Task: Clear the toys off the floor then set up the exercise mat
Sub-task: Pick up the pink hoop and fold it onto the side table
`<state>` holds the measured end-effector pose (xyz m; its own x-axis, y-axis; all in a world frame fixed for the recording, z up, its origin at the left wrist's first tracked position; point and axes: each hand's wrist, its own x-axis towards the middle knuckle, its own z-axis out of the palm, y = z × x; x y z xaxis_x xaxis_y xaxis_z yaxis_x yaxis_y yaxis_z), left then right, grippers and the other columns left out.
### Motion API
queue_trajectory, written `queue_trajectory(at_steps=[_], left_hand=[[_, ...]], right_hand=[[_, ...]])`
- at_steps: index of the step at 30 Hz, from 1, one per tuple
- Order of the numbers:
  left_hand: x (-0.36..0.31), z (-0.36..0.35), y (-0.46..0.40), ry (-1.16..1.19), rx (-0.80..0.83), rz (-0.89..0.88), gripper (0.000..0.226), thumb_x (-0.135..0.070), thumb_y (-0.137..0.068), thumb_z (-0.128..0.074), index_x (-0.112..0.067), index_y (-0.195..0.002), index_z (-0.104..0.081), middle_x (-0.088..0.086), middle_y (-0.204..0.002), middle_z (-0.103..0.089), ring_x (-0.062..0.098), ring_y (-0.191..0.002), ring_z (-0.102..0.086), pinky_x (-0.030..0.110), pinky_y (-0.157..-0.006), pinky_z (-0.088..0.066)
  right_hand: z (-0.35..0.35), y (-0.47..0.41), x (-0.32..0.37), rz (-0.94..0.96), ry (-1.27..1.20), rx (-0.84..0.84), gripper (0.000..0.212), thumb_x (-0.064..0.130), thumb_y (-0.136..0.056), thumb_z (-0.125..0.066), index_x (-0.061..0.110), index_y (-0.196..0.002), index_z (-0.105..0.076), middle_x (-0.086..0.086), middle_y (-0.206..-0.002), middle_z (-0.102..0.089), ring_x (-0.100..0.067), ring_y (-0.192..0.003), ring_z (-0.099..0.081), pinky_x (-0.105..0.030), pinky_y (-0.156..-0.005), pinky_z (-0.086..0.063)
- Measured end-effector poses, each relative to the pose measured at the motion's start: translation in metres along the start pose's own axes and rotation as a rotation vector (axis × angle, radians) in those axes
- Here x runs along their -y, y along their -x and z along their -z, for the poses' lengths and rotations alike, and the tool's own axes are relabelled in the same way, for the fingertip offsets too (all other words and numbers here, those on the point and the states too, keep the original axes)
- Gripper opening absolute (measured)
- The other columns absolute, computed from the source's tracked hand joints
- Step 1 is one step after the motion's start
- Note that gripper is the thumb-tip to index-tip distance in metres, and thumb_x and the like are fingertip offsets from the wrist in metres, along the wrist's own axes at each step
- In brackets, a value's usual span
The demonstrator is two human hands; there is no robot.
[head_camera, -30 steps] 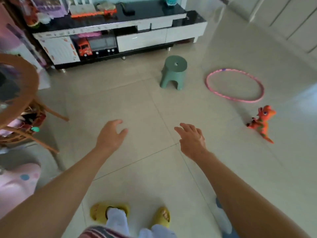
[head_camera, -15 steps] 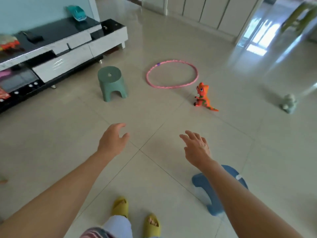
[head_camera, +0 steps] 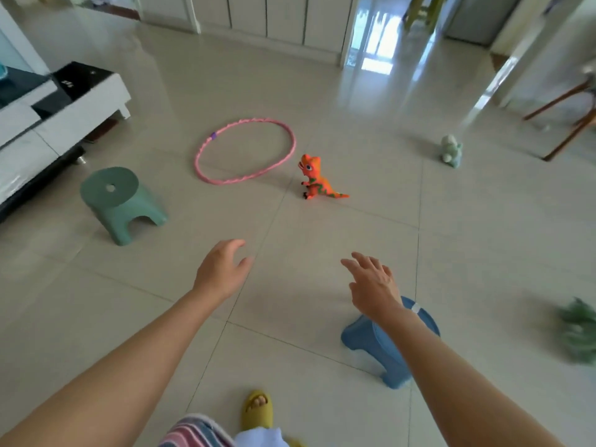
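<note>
Glossy beige floor tiles (head_camera: pixel 371 101) fill most of what I'm seeing, and the view has swung right compared with a second ago: the low white TV cabinet with the black glass top (head_camera: pixel 58 117) has slid off to the left edge, while the doorway end of the room has opened up. That swing brings more clutter into view, so the toy count just went up. A small pale green plush animal (head_camera: pixel 451 150) now sits well off to the right near some wooden chair legs (head_camera: pixel 564 124), and something dark green and blurry (head_camera: pixel 577 330) pokes in at the right edge, can't tell what it is.

Closest target is the orange plastic dinosaur with green stripes (head_camera: pixel 314 180), standing upright just beside the pink plastic hula hoop (head_camera: pixel 245 151), which lies flat on the floor. Its snout faces left toward the hoop, tail trails right, so its long axis runs roughly left-to-right across my view.

Both my left hand (head_camera: pixel 221 271) and right hand (head_camera: pixel 374 285) are stretched forward with fingers loosely spread, holding nothing. A sage green plastic stool (head_camera: pixel 121 201) and a blue plastic stool (head_camera: pixel 383 350) are also in the way. No mat in sight yet.
</note>
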<state>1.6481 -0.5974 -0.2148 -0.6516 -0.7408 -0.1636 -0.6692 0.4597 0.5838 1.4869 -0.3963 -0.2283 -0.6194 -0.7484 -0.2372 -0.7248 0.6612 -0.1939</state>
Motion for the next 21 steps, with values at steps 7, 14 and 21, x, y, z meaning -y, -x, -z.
queue_trajectory(at_steps=[7,14,21], left_hand=[[-0.013,0.006,-0.064,-0.039,0.051,-0.063,0.043,-0.016,-0.089,-0.058,-0.004,-0.130,-0.051,0.015,-0.135,-0.051,0.027,-0.126,-0.047,0.029,-0.101,-0.033],[-0.034,-0.005,-0.124,-0.062,0.089,-0.066,0.042,-0.016,-0.088,-0.058,-0.004,-0.128,-0.052,0.015,-0.133,-0.052,0.027,-0.125,-0.047,0.028,-0.100,-0.034],[-0.073,-0.022,-0.217,-0.048,0.013,0.001,0.041,-0.014,-0.087,-0.059,-0.002,-0.127,-0.053,0.017,-0.132,-0.053,0.028,-0.124,-0.048,0.030,-0.101,-0.034]], right_hand=[[0.011,-0.039,0.000,-0.076,-0.027,-0.017,0.054,0.012,-0.094,-0.043,0.024,-0.144,-0.027,0.001,-0.155,-0.019,-0.019,-0.140,-0.019,-0.032,-0.111,-0.017],[0.021,-0.099,-0.023,-0.091,-0.046,0.006,0.053,0.014,-0.094,-0.044,0.025,-0.144,-0.027,0.002,-0.155,-0.018,-0.018,-0.141,-0.019,-0.031,-0.112,-0.017],[0.055,-0.216,-0.071,-0.008,-0.064,0.002,0.053,0.013,-0.094,-0.044,0.024,-0.144,-0.029,0.002,-0.155,-0.020,-0.019,-0.141,-0.019,-0.031,-0.111,-0.015]])
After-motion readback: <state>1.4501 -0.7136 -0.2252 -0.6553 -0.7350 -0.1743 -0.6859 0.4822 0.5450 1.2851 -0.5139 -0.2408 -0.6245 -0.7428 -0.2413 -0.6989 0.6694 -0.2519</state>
